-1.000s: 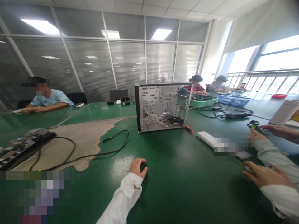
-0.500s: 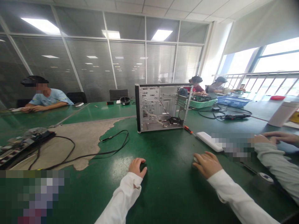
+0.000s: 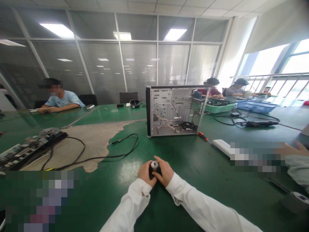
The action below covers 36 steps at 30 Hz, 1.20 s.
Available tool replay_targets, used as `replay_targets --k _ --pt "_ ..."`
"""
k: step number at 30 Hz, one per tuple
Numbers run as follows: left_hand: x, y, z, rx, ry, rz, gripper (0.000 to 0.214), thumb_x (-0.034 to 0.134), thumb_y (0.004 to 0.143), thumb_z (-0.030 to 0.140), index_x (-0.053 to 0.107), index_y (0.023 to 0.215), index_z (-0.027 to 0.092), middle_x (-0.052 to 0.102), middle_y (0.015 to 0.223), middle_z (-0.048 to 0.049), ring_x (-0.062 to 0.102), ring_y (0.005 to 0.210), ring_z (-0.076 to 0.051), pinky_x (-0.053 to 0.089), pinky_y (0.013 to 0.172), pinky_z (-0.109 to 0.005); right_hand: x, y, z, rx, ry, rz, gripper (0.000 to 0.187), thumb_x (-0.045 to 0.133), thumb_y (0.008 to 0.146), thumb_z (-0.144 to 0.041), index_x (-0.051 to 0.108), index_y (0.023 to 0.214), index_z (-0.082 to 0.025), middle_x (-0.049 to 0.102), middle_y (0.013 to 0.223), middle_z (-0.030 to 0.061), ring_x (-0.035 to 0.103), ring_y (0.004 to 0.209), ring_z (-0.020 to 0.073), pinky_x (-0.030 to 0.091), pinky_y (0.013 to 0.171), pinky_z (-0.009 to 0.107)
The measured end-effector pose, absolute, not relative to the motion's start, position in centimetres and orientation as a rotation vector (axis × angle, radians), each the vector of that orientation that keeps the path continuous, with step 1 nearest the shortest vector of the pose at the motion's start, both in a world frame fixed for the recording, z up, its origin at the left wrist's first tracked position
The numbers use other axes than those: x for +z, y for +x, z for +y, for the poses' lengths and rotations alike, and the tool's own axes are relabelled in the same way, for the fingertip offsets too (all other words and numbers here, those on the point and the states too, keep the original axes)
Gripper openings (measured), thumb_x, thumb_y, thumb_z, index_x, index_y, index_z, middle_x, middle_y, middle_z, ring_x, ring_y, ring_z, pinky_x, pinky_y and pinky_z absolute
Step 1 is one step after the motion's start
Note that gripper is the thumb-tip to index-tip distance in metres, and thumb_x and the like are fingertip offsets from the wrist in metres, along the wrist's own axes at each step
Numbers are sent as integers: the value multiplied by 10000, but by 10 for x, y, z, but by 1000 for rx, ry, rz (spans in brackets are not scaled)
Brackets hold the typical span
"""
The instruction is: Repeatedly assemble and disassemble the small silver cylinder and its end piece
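Note:
A small silver metal cylinder (image 3: pixel 154 165) with a dark centre on its top stands upright between my hands, low over the green table; its exact kind is unclear. My left hand (image 3: pixel 145 172) is curled around its left side. From the right, my right hand (image 3: pixel 164 170) closes on it with thumb and fingers. The cylinder's lower part is hidden by my thumbs. Beyond my hands stands an open computer case (image 3: pixel 177 111), with loose wires and a black fan (image 3: pixel 188 125) inside. An orange-handled screwdriver (image 3: pixel 203 136) lies by its right corner.
A black cable (image 3: pixel 120 157) curls over the bare patch (image 3: pixel 94 129) at left, near a circuit board assembly (image 3: pixel 31 145). At right are a white box (image 3: pixel 222 148), a dark cylinder (image 3: pixel 295 202), a co-worker's hand (image 3: pixel 295 149), and green (image 3: pixel 220 108) and blue (image 3: pixel 257 105) baskets. Other people sit farther off.
My right hand has moved left to my left hand, bringing the small metal cylinder. My left hand, empty before, now closes around it. The view has turned slightly left.

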State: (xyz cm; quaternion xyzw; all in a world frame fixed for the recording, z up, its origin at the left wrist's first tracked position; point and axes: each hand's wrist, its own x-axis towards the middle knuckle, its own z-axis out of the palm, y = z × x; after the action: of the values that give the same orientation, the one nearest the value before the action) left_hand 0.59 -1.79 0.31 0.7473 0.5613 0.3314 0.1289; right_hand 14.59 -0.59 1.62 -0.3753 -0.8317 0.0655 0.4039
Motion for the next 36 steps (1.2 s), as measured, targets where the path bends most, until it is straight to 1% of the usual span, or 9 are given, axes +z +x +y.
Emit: replay_targets --k 2,6,9,12,17,22,28,31,36 --pt "2 7 -17 961 2168 1657 564 531 525 177 383 1068 139 501 1063 -100 454 968 -238 360 823 -385 13 149 -5 208 -871 -2076 515 471 714 -271 279 1175 -144 483 1033 106 437 965 195 366 821 349" --pt "1 8 -13 930 2165 1710 512 546 539 198 428 1035 147 534 1009 -89 478 927 -240 383 788 -386 19 155 -5 278 -744 -2120 379 447 730 -249 383 1096 -173 480 1026 91 430 962 180 370 825 331" --pt "-1 8 -11 934 2157 1727 477 567 543 213 457 1005 169 555 978 -72 494 899 -237 396 767 -379 23 155 -4 374 -734 -2093 310 448 722 -213 445 1031 -189 505 965 71 451 911 164 387 795 314" --pt "-3 7 -10 984 2125 1769 487 589 539 241 459 1003 173 573 923 -66 512 858 -232 407 745 -377 22 153 -1 576 -766 -1980 284 483 693 -202 474 976 -200 524 920 44 482 843 143 421 719 278" --pt "-2 6 -11 1098 2117 1689 516 598 537 236 430 1020 168 575 797 -33 537 787 -194 422 736 -353 9 152 11 1091 -818 -1548 312 568 628 -255 464 916 -197 555 809 12 529 719 115 442 621 243" --pt "2 7 -14 1206 2070 1587 494 584 572 284 423 1027 179 565 875 -52 539 828 -189 436 718 -334 1 152 26 1435 -827 -1152 419 648 542 -345 446 867 -174 561 641 -14 500 487 75 426 480 222" --pt "6 7 -16 1272 2073 1566 430 551 602 277 437 1008 191 573 877 -45 542 821 -178 441 688 -311 5 152 28 1621 -853 -917 454 690 481 -369 462 811 -156 552 556 -25 508 460 75 416 440 198" --pt "9 7 -17 1288 2097 1564 384 543 611 284 456 975 198 579 851 -38 542 808 -175 445 684 -306 6 152 29 1685 -880 -888 426 689 491 -371 466 779 -149 542 502 -25 505 442 74 413 431 191" --pt "14 10 -19 1335 2178 1540 350 533 622 299 474 953 202 584 836 -36 537 791 -171 441 706 -313 6 153 30 1725 -872 -874 394 682 508 -377 477 751 -145 538 487 -22 513 445 79 415 442 195"
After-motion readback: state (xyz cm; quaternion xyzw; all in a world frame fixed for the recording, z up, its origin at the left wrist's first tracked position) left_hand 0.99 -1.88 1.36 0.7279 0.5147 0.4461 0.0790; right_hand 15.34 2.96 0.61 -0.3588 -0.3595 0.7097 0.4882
